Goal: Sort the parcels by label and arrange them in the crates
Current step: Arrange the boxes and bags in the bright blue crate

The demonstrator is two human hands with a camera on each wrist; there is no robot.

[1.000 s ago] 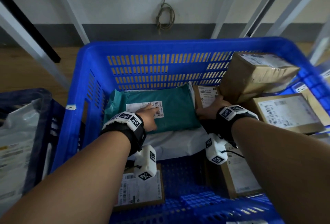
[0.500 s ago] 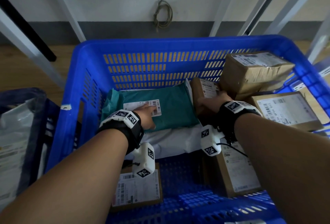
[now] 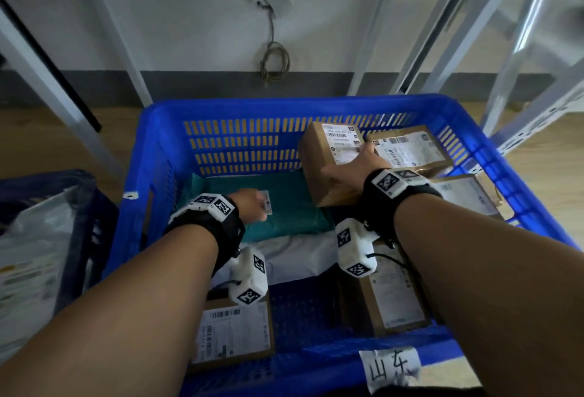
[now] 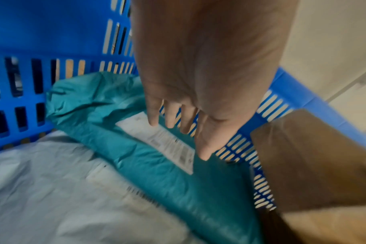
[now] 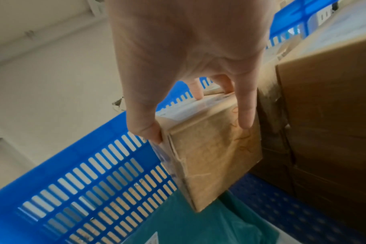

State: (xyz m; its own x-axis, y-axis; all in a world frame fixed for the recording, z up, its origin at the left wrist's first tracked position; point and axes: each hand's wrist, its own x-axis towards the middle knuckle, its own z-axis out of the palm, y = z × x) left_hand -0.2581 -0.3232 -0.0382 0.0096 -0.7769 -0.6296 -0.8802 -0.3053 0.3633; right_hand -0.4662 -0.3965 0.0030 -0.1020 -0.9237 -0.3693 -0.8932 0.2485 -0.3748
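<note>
A blue slatted crate (image 3: 284,104) holds the parcels. A teal mailer bag (image 3: 294,210) (image 4: 167,173) lies at its back left, on a white mailer bag (image 3: 294,257) (image 4: 52,189). My left hand (image 3: 252,203) (image 4: 178,132) is over the teal bag's label, fingers straight, tips at or just above it. My right hand (image 3: 350,169) (image 5: 196,128) grips a small brown cardboard box (image 3: 328,159) (image 5: 211,156), thumb on one side and fingers on the other. The box hangs tilted above the teal bag's right end, label facing up.
More labelled cardboard boxes sit at the crate's right side (image 3: 410,147) (image 3: 464,194) and near side (image 3: 234,333) (image 3: 395,295). A handwritten paper tag (image 3: 392,368) is on the near rim. A dark crate (image 3: 79,207) with plastic-bagged parcels stands at left. Metal shelf legs rise behind.
My right hand has lifted the small brown box up from beside the teal bag. My left hand has stayed over the teal bag's label.
</note>
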